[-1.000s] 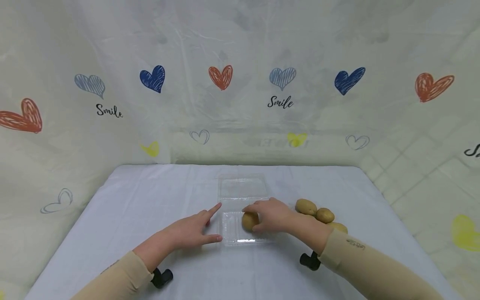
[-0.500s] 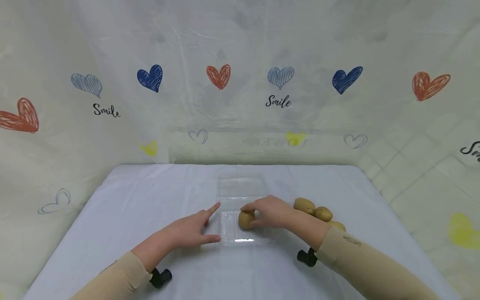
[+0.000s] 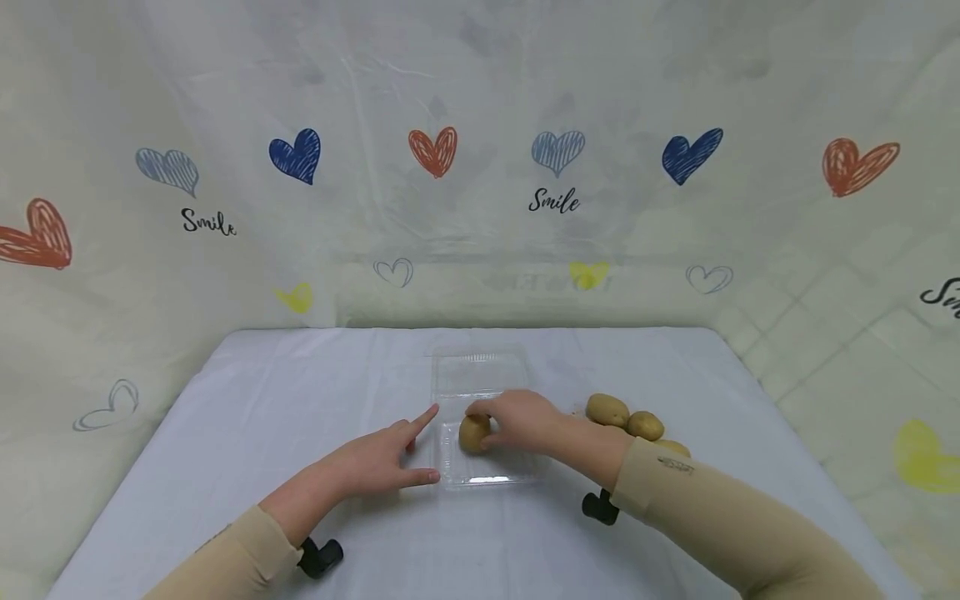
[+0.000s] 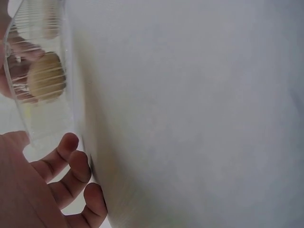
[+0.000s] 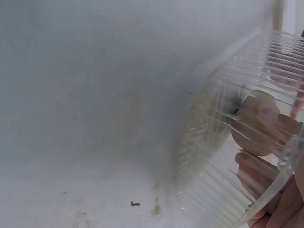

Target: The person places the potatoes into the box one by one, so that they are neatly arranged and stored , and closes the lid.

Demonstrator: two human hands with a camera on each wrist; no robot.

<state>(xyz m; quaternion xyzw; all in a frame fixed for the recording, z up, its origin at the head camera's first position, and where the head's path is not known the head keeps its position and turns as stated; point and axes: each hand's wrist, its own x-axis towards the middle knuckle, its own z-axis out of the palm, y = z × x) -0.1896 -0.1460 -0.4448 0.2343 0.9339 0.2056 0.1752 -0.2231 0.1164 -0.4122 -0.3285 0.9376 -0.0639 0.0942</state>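
Note:
A clear plastic clamshell box [image 3: 487,471] lies unfolded on the table, its lid [image 3: 480,371] laid back on the far side. My right hand [image 3: 517,423] reaches into the near half and grips a potato [image 3: 473,435] between thumb and fingers. In the right wrist view the potato [image 5: 255,128] shows through the ribbed clear wall. My left hand [image 3: 382,458] is at the box's left edge, index finger and thumb stretched apart along it. The left wrist view shows the other fingers [image 4: 71,173] loosely bent, holding nothing.
Several potatoes [image 3: 607,409] lie in a group to the right of the box, partly hidden behind the right forearm. A white cloth [image 3: 315,392] covers the table. Behind it hangs a pale sheet printed with hearts. A black camera mount [image 3: 321,557] sits under the left wrist.
My right hand has carried the potato leftward within the near half of the box. The left hand has stayed at the box's left edge.

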